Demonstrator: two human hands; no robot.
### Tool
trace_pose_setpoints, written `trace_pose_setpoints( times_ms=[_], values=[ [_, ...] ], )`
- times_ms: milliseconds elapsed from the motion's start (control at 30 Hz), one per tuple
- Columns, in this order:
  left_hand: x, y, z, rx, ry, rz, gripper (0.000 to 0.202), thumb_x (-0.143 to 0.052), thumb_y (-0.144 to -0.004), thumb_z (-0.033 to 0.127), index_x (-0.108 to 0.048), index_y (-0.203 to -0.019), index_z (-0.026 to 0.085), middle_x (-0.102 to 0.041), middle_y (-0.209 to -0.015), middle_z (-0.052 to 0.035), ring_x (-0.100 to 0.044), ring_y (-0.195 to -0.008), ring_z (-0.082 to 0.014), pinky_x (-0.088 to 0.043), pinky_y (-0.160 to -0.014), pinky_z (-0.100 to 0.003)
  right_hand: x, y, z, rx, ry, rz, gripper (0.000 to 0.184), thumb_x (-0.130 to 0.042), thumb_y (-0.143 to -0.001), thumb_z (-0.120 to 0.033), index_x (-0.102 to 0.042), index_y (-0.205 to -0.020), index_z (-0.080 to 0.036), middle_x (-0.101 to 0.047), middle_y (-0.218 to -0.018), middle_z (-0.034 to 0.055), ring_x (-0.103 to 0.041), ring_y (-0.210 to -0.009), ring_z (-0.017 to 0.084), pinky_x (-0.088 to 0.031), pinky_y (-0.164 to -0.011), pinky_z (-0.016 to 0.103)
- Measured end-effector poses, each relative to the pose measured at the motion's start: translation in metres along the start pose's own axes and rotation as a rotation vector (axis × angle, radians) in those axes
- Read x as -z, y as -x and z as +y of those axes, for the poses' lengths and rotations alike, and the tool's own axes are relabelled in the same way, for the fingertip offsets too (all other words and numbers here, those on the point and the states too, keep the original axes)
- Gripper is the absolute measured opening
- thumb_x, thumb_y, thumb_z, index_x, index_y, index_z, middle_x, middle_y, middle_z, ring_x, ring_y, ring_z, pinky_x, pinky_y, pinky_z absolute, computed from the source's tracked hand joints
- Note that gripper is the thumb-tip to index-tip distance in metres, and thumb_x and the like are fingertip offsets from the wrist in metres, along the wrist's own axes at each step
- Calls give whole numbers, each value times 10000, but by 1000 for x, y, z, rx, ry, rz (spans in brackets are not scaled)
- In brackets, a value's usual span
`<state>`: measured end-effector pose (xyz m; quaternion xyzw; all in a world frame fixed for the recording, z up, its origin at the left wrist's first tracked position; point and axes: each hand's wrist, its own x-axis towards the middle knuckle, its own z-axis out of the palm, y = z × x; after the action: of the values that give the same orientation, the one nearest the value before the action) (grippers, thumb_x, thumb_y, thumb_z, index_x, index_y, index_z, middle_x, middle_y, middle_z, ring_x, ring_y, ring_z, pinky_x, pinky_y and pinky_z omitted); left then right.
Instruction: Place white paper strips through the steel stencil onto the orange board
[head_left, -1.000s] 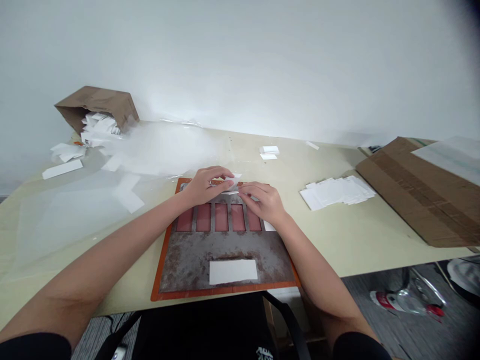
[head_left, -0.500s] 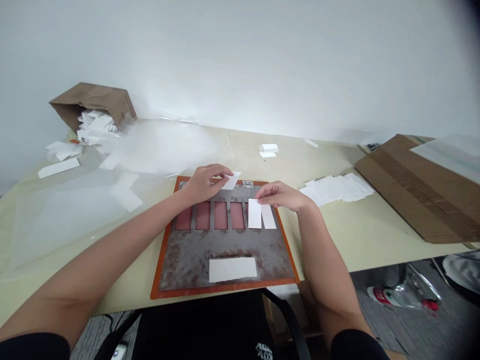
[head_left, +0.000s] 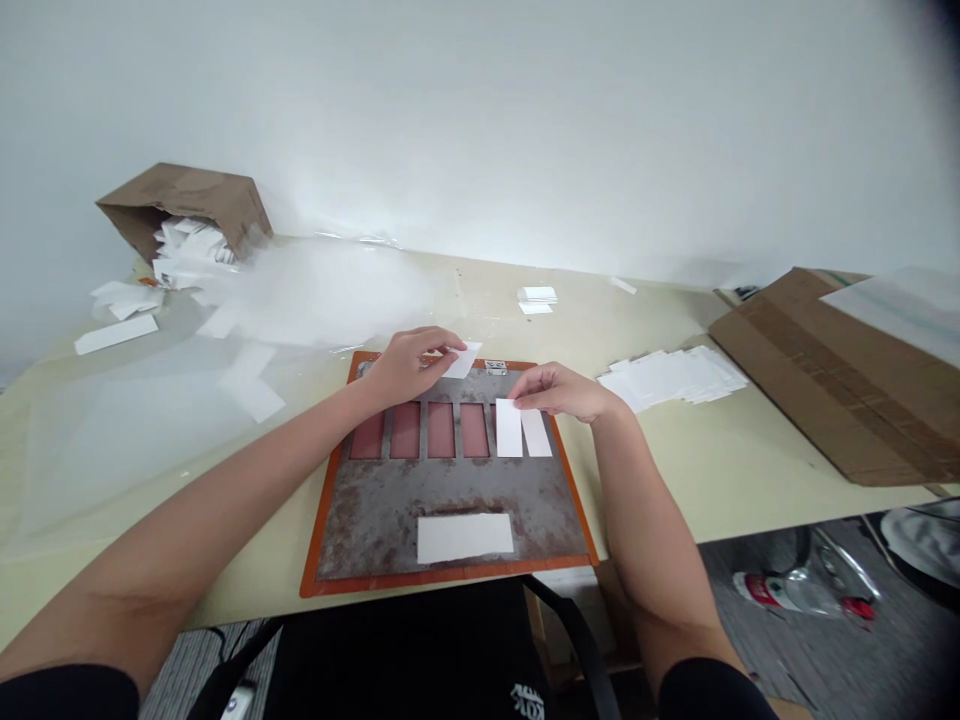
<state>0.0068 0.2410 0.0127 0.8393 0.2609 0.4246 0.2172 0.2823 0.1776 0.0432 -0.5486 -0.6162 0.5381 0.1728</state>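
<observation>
My left hand (head_left: pixel 421 364) pinches a small white card (head_left: pixel 462 361) above the back edge of a grey metal plate (head_left: pixel 375 510) with an orange border. With thumb and fingertips, my right hand (head_left: pixel 561 390) grips another white card (head_left: pixel 509 430) over the fifth slot of the plate's row. A further white card (head_left: pixel 538 433) covers the rightmost slot beside it. The slots to the left show a reddish-pink bottom (head_left: pixel 442 431). Near the plate's front edge lies a wider white card (head_left: pixel 465 538). A metal hinge (head_left: pixel 495 368) sits at the back edge.
A pile of white cards (head_left: pixel 675 377) lies right of the plate, near a cardboard box (head_left: pixel 840 370). At the back left, a brown box (head_left: pixel 187 190) spills white papers beside clear plastic film (head_left: pixel 330 290). A small card stack (head_left: pixel 537 299) rests behind the plate.
Almost nothing differs. Both hands keep their places with their cards; the view has shifted very slightly.
</observation>
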Motion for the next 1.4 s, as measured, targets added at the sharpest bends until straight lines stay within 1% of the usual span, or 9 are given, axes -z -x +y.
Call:
trace_pose_setpoints(
  times_ms=[267,467,600,933,1000,1067,1167,1267,1400],
  values=[
    [0,-1,2,12,-10,-10,201,-529,-930,299,-699,-981,202,-754,-1018,-50,-698,-852,-141,-587,-762,-255,-1,-3,4,9,0,-12,239,-774,-692,-383,-749,-828,-188,-645,-692,-24,-436,-542,68,-271,-480,227],
    [1,-2,4,7,-9,-5,200,-528,-931,290,-697,-977,194,-757,-997,-52,-698,-830,-132,-587,-735,-242,-2,-6,5,53,-4,13,228,-787,-680,-372,-763,-827,-199,-709,-773,7,-604,-701,127,-474,-648,287],
    [2,-2,5,8,-5,-5,193,-531,-929,284,-698,-974,199,-756,-996,-51,-697,-828,-132,-587,-735,-242,-1,-6,8,71,17,31,197,-786,-687,-348,-780,-830,-213,-739,-821,22,-643,-775,156,-513,-743,330],
    [0,-1,2,13,-3,-5,204,-526,-928,303,-696,-978,201,-755,-1003,-49,-698,-831,-137,-592,-740,-253,-4,-3,3,162,152,97,251,-794,-675,-386,-762,-832,-192,-657,-704,-8,-542,-592,115,-430,-564,270],
    [1,-1,3,6,-5,-7,201,-524,-929,292,-695,-978,198,-757,-998,-48,-698,-808,-132,-585,-717,-241,-10,-5,2,214,154,168,286,-785,-698,-408,-755,-889,-196,-613,-715,-25,-448,-530,81,-385,-525,254],
    [1,-2,6,-9,-7,-13,202,-519,-931,276,-698,-983,197,-759,-993,-47,-697,-786,-126,-577,-701,-229,-18,-8,0,369,172,357,293,-744,-766,-415,-744,-973,-208,-602,-779,-14,-390,-518,71,-383,-520,259],
    [2,-3,12,-36,-9,-31,203,-524,-925,263,-702,-1000,197,-761,-975,-42,-700,-777,-123,-576,-714,-224,-33,-11,-4,666,312,632,264,-666,-871,-381,-729,-1087,-243,-639,-929,43,-452,-576,103,-465,-588,298],
    [2,-3,13,-42,-17,-36,201,-532,-922,267,-698,-1012,200,-762,-966,-39,-703,-774,-127,-579,-723,-231,-45,-11,-8,768,525,679,282,-586,-938,-352,-701,-1183,-272,-655,-1088,81,-561,-677,133,-516,-636,305],
    [1,-2,10,-31,-26,-18,196,-535,-924,284,-696,-1005,206,-767,-971,-37,-702,-750,-126,-580,-714,-239,-53,-10,-9,747,785,733,331,-505,-986,-317,-654,-1278,-276,-649,-1209,90,-635,-761,139,-538,-671,288]
  ],
)
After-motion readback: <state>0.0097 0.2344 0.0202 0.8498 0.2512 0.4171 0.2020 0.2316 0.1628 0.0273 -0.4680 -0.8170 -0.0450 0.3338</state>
